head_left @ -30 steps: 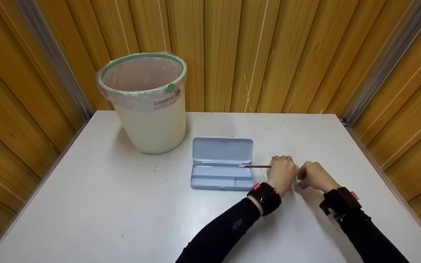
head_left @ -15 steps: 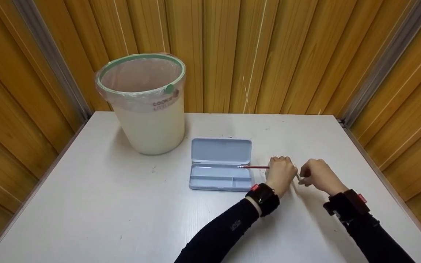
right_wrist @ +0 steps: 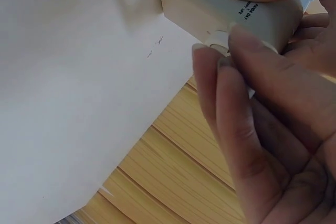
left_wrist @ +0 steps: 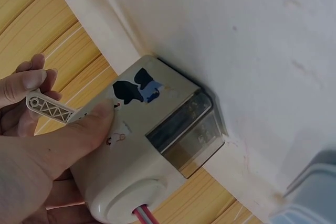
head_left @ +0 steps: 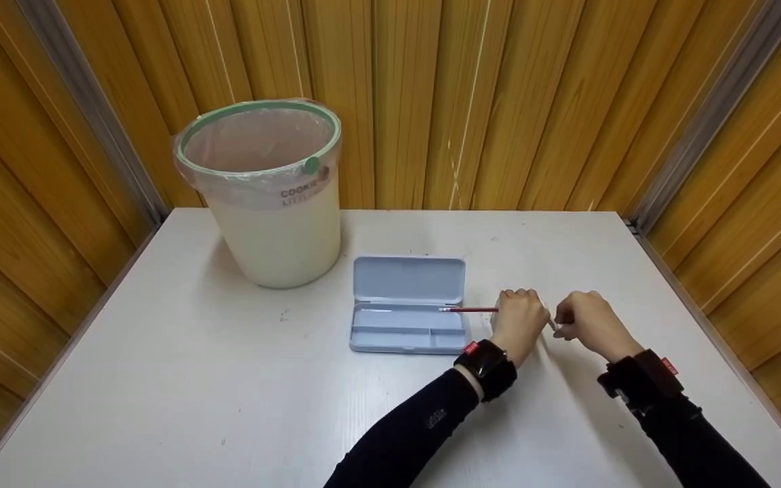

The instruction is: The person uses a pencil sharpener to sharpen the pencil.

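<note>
My left hand (head_left: 521,322) grips a cream pencil sharpener (left_wrist: 134,156) with panda stickers and a clear shavings drawer (left_wrist: 191,142). The thumb lies along its sticker side. From the sharpener's front hole a red pencil (head_left: 475,310) sticks out to the left, its end over the pencil case. On the opposite side is a lattice crank handle (left_wrist: 51,109), whose end my right hand (head_left: 592,327) pinches between thumb and fingers. In the head view the left hand hides most of the sharpener. The pencil's tip is hidden inside.
A light blue pencil case (head_left: 409,279) lies open left of the hands, its tray split into compartments. Farther back on the left stands a cream bin (head_left: 282,237) with a green rim and plastic liner. Wood-look panels (head_left: 411,102) enclose the white table (head_left: 228,379).
My right hand has shifted slightly right and away, and the crank has turned to a different angle. The left hand keeps its hold; pencil and case stay about where they were.
</note>
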Available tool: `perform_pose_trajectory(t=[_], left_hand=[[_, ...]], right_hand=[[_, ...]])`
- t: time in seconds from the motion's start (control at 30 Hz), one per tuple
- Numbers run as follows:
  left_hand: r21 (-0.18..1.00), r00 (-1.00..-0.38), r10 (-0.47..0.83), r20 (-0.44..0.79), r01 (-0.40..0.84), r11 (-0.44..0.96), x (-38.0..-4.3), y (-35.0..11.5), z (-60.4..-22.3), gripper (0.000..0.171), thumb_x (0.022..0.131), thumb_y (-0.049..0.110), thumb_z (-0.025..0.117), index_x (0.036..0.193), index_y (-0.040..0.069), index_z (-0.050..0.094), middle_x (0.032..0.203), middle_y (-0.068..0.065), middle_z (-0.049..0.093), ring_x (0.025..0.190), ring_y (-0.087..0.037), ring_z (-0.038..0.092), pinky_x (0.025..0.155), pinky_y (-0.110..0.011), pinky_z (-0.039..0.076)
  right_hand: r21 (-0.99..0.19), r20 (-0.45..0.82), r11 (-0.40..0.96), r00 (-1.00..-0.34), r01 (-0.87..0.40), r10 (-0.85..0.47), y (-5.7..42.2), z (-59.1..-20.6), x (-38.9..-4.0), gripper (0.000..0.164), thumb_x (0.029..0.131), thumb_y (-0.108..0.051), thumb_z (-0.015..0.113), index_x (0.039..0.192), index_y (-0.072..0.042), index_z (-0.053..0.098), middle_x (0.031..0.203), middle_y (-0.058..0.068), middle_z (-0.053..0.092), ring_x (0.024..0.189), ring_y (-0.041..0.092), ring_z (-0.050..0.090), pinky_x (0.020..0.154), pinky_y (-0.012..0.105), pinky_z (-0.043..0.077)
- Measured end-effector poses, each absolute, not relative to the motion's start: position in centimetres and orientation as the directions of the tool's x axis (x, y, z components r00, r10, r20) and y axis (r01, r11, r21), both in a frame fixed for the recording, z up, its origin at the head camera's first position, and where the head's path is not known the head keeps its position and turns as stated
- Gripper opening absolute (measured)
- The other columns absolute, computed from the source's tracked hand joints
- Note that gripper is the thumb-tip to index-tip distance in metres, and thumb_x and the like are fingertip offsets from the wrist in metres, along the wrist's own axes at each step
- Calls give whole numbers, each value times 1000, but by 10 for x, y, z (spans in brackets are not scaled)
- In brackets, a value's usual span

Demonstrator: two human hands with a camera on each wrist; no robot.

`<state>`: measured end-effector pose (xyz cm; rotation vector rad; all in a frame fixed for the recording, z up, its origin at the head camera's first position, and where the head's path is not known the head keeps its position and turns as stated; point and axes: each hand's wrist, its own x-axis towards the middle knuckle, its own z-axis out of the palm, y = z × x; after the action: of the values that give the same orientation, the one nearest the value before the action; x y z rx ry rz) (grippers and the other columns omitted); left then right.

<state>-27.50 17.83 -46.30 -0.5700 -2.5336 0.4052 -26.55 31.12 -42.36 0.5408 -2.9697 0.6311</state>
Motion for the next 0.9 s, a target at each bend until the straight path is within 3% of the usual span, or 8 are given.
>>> perform_pose_trajectory(t=[0.4,0.6,0.9], left_hand=[[-388,-770,467,434,307,869,-274,179,-464,24,95,27,50,93,31,73,83,15,64,73,-4,59,63,-21,43],[-401,-765,481,428,316,860,-275,178,-464,26,97,33,47,93,33,73,82,15,64,72,-2,59,60,-21,40],[-417,-759,500,416,329,847,-278,175,-463,25,97,27,48,93,32,73,83,15,64,72,-3,59,60,-21,41]], right_hand=[[-332,255,877,-928,-347,-271,307,-419,-263,14,69,3,81,67,-1,68,64,10,67,60,21,59,57,34,44],[-316,277,880,-921,-355,-272,304,-414,-267,12,71,5,79,69,0,69,65,11,68,60,23,60,57,36,45],[-307,315,878,-910,-366,-270,302,-413,-274,11,72,4,78,70,0,69,66,12,67,59,22,59,56,35,43]])
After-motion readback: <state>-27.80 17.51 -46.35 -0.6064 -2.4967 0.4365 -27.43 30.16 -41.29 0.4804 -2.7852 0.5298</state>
